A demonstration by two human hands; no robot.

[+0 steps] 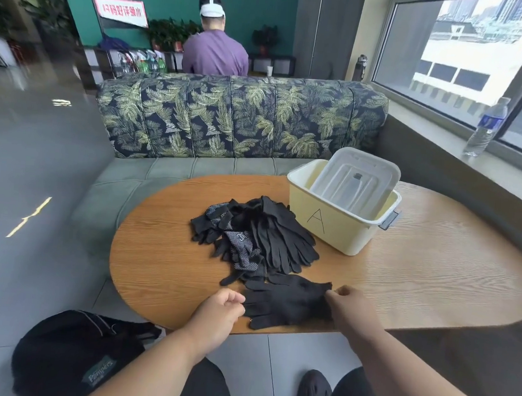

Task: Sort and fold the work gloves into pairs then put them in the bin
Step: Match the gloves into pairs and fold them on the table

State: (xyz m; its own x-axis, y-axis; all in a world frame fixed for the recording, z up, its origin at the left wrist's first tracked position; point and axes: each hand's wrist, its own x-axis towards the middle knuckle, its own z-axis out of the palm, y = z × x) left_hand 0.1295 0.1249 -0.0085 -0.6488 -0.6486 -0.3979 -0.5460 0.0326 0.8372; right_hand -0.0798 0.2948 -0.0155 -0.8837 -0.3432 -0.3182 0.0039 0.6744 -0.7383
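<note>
Matt black knit gloves (260, 238), wood-grain table (433, 271), smooth plastic bin (337, 231)

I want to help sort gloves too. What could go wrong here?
The black glove pinched between the left hand and right hand lies at the table's near edge, so it might slip to the floor. The glove pile mixes plain and dotted gloves, so a wrong match seems easy. The lid leans inside the yellow bin and may block folded pairs.
</note>
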